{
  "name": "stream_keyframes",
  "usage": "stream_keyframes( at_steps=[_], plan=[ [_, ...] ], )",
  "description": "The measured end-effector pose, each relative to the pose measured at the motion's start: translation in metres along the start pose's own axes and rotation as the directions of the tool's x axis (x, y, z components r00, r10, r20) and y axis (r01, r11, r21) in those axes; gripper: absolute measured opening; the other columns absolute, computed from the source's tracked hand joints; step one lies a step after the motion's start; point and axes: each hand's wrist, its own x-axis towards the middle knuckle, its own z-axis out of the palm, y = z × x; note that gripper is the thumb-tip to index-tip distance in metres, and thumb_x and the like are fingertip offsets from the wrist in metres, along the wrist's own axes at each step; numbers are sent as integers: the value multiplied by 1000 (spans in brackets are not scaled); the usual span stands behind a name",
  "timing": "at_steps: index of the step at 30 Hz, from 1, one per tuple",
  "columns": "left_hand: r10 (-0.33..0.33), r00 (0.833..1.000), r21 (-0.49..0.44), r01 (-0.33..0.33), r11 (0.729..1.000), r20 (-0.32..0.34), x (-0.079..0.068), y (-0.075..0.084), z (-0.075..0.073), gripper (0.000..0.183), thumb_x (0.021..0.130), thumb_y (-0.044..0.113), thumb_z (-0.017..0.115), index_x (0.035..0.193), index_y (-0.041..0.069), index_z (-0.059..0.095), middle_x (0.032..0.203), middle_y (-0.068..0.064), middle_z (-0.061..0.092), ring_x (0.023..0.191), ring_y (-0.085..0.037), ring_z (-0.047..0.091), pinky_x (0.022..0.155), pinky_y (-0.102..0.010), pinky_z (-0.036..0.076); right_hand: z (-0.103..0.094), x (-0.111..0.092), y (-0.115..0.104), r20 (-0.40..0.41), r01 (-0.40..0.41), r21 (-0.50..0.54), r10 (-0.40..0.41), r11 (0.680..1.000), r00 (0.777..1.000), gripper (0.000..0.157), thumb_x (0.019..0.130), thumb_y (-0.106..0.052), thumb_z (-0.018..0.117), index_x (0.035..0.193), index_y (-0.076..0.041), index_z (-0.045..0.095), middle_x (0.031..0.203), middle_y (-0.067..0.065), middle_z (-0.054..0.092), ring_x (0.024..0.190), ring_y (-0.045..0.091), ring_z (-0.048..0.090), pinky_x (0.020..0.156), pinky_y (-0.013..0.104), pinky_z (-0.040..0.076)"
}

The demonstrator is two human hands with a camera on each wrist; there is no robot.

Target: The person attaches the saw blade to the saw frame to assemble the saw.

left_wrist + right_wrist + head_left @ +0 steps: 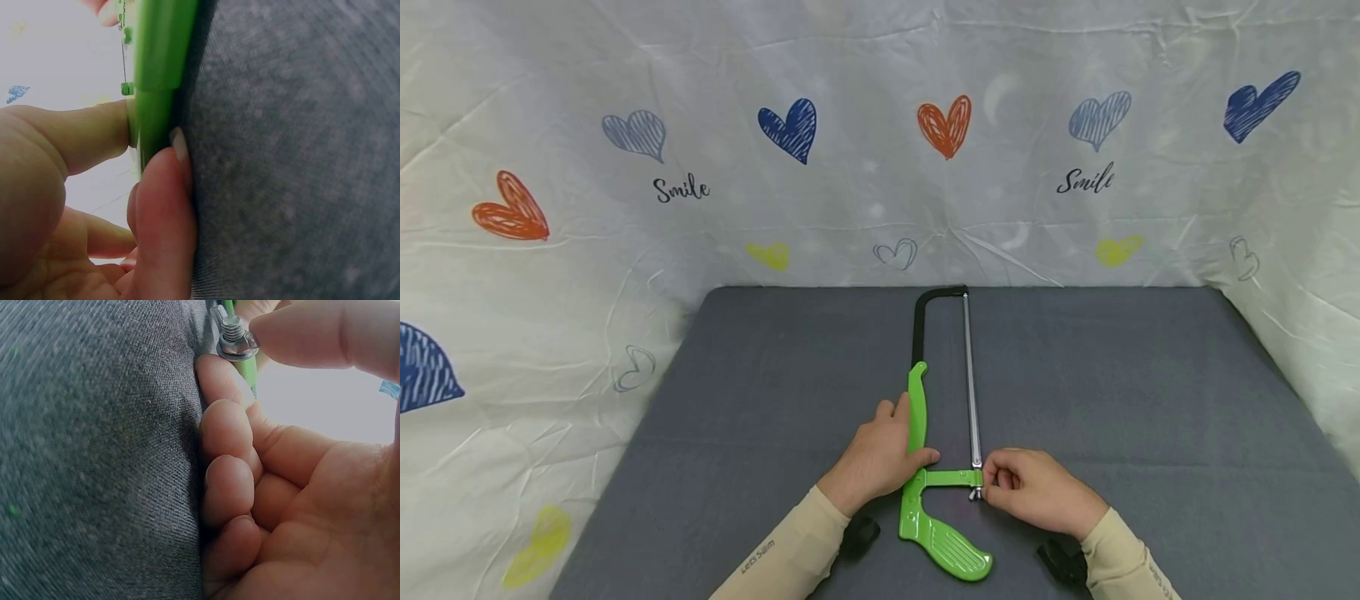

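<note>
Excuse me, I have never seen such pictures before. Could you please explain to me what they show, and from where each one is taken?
There is no robot here: a person works with two bare hands. The wide picture comes from a camera worn on the head, looking forward and down. The two close pictures come from cameras on the left and right wrists, each looking at that hand's work.

On the grey surface lies a green and black hacksaw. The left hand holds it by its green part, with the thumb on one side and fingers on the other. The right hand is at the near end of the blade, where its thumb and index finger appear to pinch a small metal wing nut.
</note>
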Motion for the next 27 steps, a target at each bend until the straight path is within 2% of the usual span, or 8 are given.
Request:
stream_keyframes(
  at_steps=[27],
  plan=[
    [6, 1000, 0, -6, 1000, -3, 2, -2, 1, 102, 96, 43, 83, 167, -7, 29, 147, -33, 51, 81, -29, 65, 76, -45, 59, -2, -1, 2, 31, 28, 21, -28, 999, 999, 12, 97, -17, 77, 89, -22, 69, 68, -11, 49, 56, 1, 43, 57, 23, 38]
  ],
)
